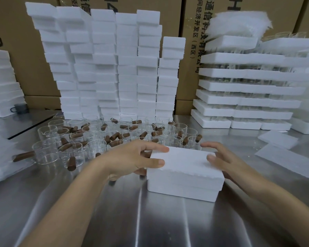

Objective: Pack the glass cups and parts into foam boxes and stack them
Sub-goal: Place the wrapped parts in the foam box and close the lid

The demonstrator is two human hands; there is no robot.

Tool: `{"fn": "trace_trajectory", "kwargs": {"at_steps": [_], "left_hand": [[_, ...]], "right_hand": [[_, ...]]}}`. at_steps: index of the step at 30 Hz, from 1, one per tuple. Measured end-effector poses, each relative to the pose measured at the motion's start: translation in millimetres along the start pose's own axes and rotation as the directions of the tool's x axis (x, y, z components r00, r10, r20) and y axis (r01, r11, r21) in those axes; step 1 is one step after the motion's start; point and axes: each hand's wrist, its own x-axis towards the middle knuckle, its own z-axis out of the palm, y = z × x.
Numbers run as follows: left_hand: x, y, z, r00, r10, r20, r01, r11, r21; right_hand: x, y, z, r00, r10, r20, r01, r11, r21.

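A closed white foam box (pixel 185 172) lies on the steel table (pixel 114 220) in front of me, lid on. My left hand (pixel 132 159) grips its left end, thumb and forefinger laid on the lid's edge. My right hand (pixel 221 159) is at the box's right end with its fingers spread; the thumb touches the lid and the other fingers hover over the far corner. Behind the box stand several clear glass cups (pixel 75 154), with several brown wooden handles (pixel 71 163) scattered among them.
Tall stacks of closed foam boxes (pixel 114 65) rise at the back. At the right stand foam trays (pixel 248 90) layered with glassware, and loose foam sheets (pixel 289 159) lie flat. More foam stacks (pixel 4 90) and a grey cup (pixel 20 108) are at the left. Cardboard cartons (pixel 191 50) form the backdrop.
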Motion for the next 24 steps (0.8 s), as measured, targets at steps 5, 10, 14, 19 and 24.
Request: {"fn": "trace_trajectory", "kwargs": {"at_steps": [5, 10, 14, 19, 24], "left_hand": [[-1.2, 3.5, 2.6, 1.000, -0.019, -0.018, 0.019, 1.000, -0.010], [-3.8, 7.1, 5.2, 0.999, -0.042, -0.033, 0.042, 0.999, -0.009], [-4.4, 7.6, 8.5, 0.998, -0.039, -0.050, 0.040, 0.999, 0.036], [-3.3, 11.5, 18.6, 1.000, 0.005, 0.015, -0.007, 0.994, 0.109], [2.7, 8.7, 32.8, 0.999, 0.052, -0.003, -0.052, 0.997, 0.048]], "right_hand": [[-8.7, -0.5, -15.6, 0.928, 0.007, 0.374, -0.015, 1.000, 0.017], [-13.2, -0.5, -9.2, 0.959, 0.034, 0.283, 0.019, 0.983, -0.184], [-18.7, -5.0, -3.8, 0.982, 0.028, 0.184, 0.018, 0.969, -0.246], [-32.3, -12.5, -18.6, 0.971, 0.061, 0.231, 0.002, 0.965, -0.263], [-57.6, -7.1, -27.9, 0.976, 0.048, 0.213, -0.032, 0.996, -0.078]]}}
